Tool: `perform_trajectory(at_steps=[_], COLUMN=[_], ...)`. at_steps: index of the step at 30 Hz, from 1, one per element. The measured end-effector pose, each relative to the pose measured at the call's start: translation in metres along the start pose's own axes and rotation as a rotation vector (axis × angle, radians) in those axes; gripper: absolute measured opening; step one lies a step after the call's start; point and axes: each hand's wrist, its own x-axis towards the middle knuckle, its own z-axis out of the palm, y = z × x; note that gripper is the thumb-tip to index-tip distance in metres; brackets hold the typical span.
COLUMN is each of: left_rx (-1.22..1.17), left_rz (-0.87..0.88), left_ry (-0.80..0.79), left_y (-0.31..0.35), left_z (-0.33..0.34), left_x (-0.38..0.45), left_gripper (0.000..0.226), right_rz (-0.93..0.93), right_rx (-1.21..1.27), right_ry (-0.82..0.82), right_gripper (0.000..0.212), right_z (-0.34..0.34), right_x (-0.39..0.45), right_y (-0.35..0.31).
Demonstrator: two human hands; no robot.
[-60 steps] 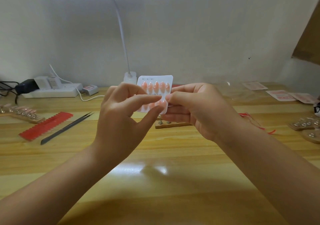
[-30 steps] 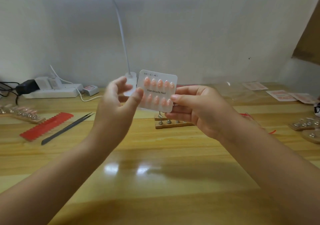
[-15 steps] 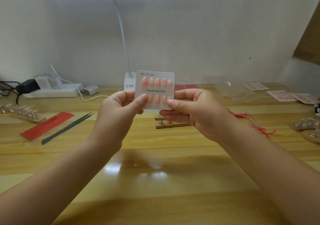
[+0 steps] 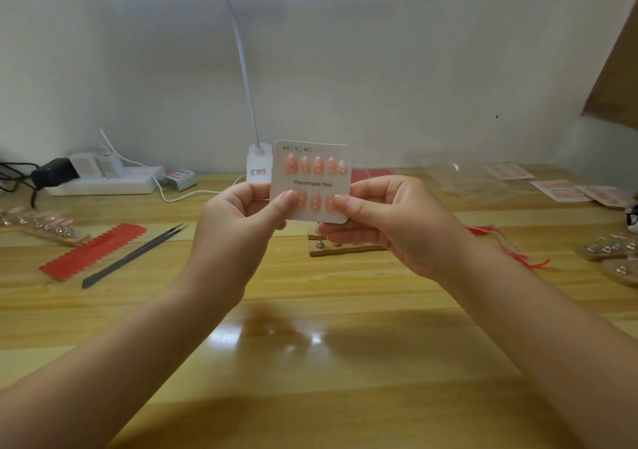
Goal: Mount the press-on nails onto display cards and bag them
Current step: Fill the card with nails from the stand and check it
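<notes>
Above the desk (image 4: 310,362), the card (image 4: 312,183) stands upright at centre, its nails (image 4: 317,165) in two rows. The left hand (image 4: 238,227) pinches its seven o'clock corner, the right hand (image 4: 386,220) its five o'clock corner. Press thumbs on card, not nails, then reach for the bags (image 4: 459,181) at two o'clock.

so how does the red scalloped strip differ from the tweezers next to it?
The red scalloped strip is broad, flat and bright red with one wavy edge; the tweezers are thin, dark metal and taper to a point at the far end. The strip lies nearer the left edge of the table, the tweezers to its right. Both lie flat, slanted along much the same diagonal, and neither hand touches them.
</notes>
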Motion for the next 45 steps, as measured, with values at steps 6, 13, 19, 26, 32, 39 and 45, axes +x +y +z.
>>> perform_trajectory(at_steps=[6, 13, 19, 26, 32, 39, 45], left_rx=[0.006, 0.014, 0.024, 0.051, 0.104, 0.721, 0.942], left_rz=[0.0, -0.02, -0.015, -0.047, -0.023, 0.471, 0.88], left_ry=[0.009, 0.034, 0.005, -0.003, -0.007, 0.102, 0.055], left_y=[-0.001, -0.001, -0.004, -0.013, -0.017, -0.023, -0.02], left_z=[0.002, -0.001, 0.001, 0.001, 0.0, -0.004, 0.0], left_x=[-0.002, 0.0, -0.002, -0.002, -0.002, -0.003, -0.008], left_gripper=[0.006, 0.01, 0.007, 0.005, 0.012, 0.04, 0.021], right_rz=[-0.065, -0.007, -0.039, 0.0, 0.055, 0.038, -0.028], right_rx=[-0.058, 0.074, -0.025, 0.015, 0.124, 0.019, -0.033], right_ry=[0.063, -0.068, 0.016, -0.006, -0.013, 0.164, 0.11], right_gripper=[0.011, 0.034, 0.014, 0.014, 0.024, 0.02, 0.02], right_z=[0.002, -0.001, -0.004, -0.004, -0.004, 0.003, 0.012], right_x=[0.0, 0.001, 0.003, 0.002, 0.004, 0.004, -0.001], right_y=[0.005, 0.002, 0.01, 0.018, 0.024, 0.035, 0.031])
